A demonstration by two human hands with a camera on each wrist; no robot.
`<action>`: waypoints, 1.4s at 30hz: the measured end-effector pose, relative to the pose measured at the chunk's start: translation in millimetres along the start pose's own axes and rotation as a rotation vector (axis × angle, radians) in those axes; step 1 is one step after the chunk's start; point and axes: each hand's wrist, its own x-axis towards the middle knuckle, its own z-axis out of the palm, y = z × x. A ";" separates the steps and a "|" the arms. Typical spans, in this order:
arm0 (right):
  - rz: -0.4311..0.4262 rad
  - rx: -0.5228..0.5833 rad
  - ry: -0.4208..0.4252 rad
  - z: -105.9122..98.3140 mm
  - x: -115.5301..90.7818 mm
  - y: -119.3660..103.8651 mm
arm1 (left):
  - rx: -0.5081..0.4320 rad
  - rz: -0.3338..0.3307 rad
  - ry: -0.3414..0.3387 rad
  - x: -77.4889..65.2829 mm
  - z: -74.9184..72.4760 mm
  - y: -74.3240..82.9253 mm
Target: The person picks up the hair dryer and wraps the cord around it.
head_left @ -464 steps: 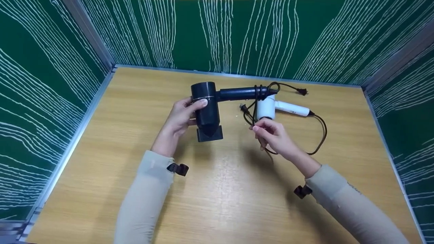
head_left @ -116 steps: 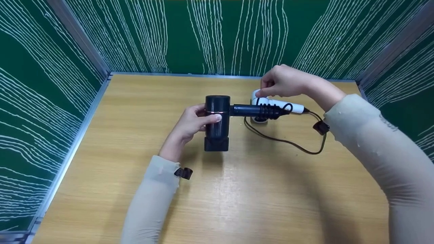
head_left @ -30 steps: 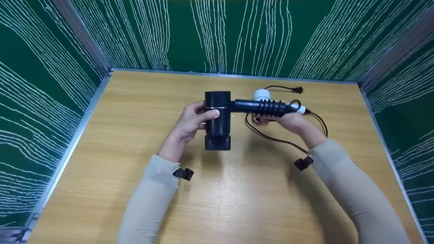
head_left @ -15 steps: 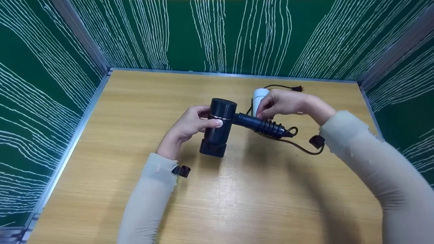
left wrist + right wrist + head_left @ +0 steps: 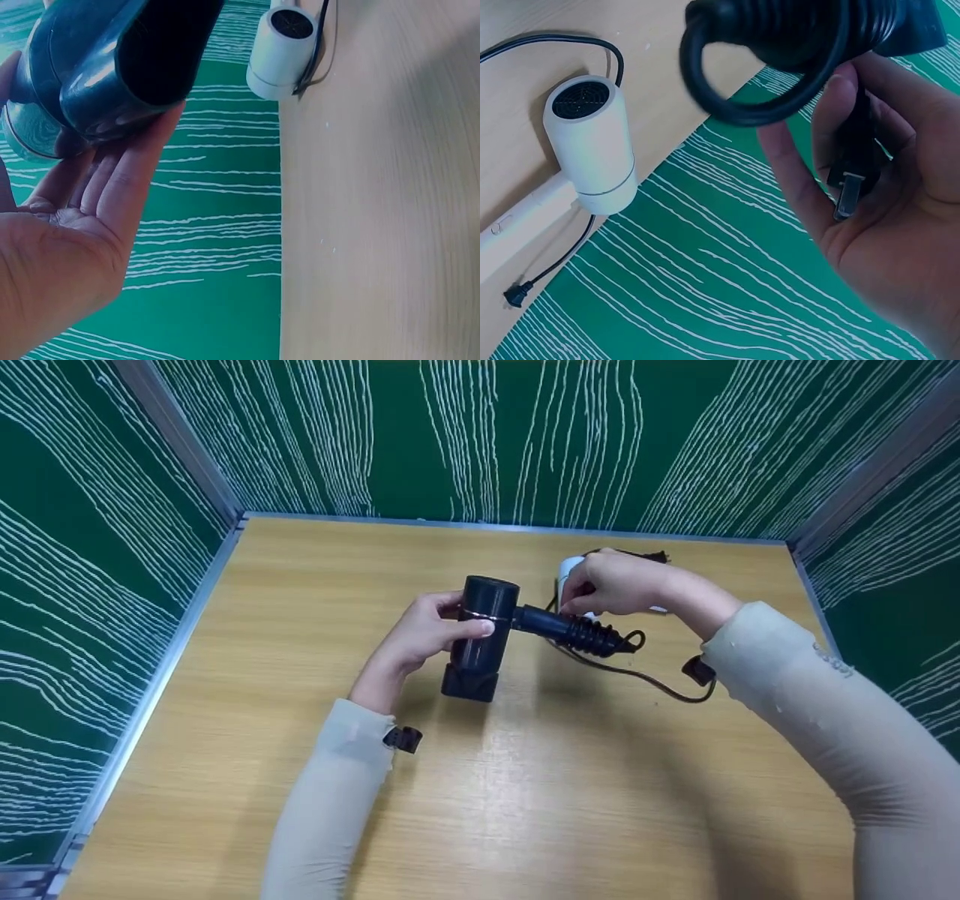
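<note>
In the head view a black hair dryer (image 5: 480,649) is held above the table, its nozzle toward me. My left hand (image 5: 416,637) grips its barrel, thumb across the near side. The handle slopes down to the right, wrapped in several coils of its black cord (image 5: 592,636), with a small loop at the end. Behind the handle, my right hand (image 5: 619,581) pinches the cord's end. The right wrist view shows the cord's plug (image 5: 847,187) within those curled fingers, its prongs exposed. The left wrist view has the black dryer (image 5: 112,67) resting on the left fingers.
A white hair dryer (image 5: 596,150) lies at the back right of the wooden table (image 5: 375,810), largely behind my right hand in the head view. Its cord (image 5: 667,690) loops toward me, and its plug (image 5: 658,557) lies near the back edge. Green walls enclose the table.
Since the earliest frame, the black cord has gained more coils round the handle. Over the last second my right hand came from beneath the handle to behind it, and the handle tilted downward.
</note>
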 end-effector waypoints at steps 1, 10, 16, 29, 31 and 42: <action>0.006 -0.003 0.005 0.8 -0.1 -0.5 | 0.002 -0.003 0.007 0.3 0.6 0.1; -0.003 -0.057 0.050 4.8 -0.1 -3.0 | 0.002 -0.014 0.032 1.8 2.6 -1.6; -0.033 -0.110 0.085 8.3 -0.5 -4.8 | -0.002 -0.015 0.038 3.0 2.3 -3.0; 0.048 -0.277 0.189 35.3 -1.8 -8.7 | -0.042 0.000 0.039 10.2 5.0 -9.3; 0.048 -0.303 0.214 40.1 -1.5 -7.6 | -0.045 0.001 0.041 10.9 5.8 -9.7; 0.010 -0.287 0.359 68.7 2.7 7.2 | -0.056 -0.007 0.071 15.3 7.9 -16.9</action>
